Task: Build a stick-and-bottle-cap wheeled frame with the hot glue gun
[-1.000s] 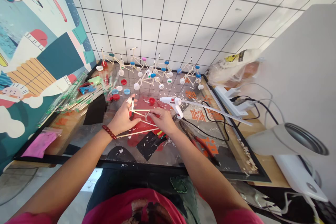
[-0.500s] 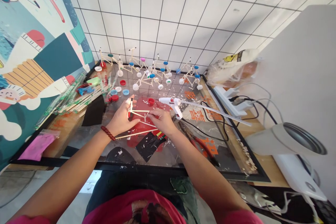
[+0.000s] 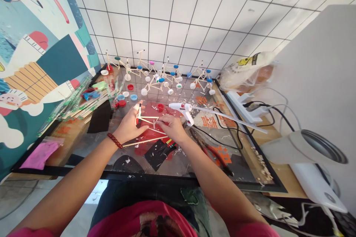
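Observation:
A small stick bicycle frame (image 3: 148, 118), pale with black-tipped handlebars, is held between my two hands above the table. My left hand (image 3: 128, 127), a beaded bracelet at its wrist and a white wrap on one finger, is closed around the handlebar end. The fingertips of my right hand (image 3: 172, 129) pinch the opposite end of the frame; the exact contact is hidden. Beneath them lie a loose wooden stick (image 3: 144, 142) and a dark cutting tool (image 3: 164, 150). A red bottle cap (image 3: 160, 107) rests just beyond my hands. To the right lies a white glue gun (image 3: 183, 111) with a long glue stick in it.
Several finished stick bicycles (image 3: 161, 80) with bottle-cap wheels stand along the tiled wall. Bagged sticks (image 3: 80, 109) and a pink packet (image 3: 41, 153) lie left. Red-handled pliers (image 3: 217, 155), a black cable (image 3: 217, 140) and a power strip (image 3: 244, 107) are right.

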A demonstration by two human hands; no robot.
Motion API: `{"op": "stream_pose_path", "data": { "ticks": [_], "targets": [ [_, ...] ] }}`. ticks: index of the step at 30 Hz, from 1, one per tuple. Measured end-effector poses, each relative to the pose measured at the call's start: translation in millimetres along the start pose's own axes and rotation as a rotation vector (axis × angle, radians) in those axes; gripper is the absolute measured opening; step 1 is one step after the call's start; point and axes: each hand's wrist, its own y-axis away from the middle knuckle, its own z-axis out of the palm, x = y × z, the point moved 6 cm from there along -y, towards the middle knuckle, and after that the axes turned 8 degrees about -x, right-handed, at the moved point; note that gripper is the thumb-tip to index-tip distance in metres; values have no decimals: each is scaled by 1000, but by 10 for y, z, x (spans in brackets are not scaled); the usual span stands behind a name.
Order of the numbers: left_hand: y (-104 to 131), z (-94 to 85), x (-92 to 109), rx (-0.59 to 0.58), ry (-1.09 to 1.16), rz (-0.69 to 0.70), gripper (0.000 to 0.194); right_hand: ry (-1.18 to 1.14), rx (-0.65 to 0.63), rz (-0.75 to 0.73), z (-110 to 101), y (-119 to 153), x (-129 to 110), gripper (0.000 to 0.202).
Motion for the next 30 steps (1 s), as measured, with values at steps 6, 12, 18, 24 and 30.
{"op": "stream_pose_path", "data": {
  "ticks": [6, 12, 18, 24, 30],
  "targets": [
    [-4, -10, 24, 0, 4, -16, 90, -13, 1, -8, -11, -4, -12, 18],
    [-12, -12, 36, -12, 12, -30, 90, -34, 7, -9, -9, -6, -2, 17],
    [-8, -28, 53, -15, -4, -37, 89, -47, 14, 21, -17, 4, -25, 19],
    [-8, -9, 40, -13, 19, -50, 92, -52, -8, 37, -15, -1, -25, 19],
    [23, -54, -5, -31, 154, -104, 115, -52, -18, 48, -7, 1, -12, 18]
  ]
}}
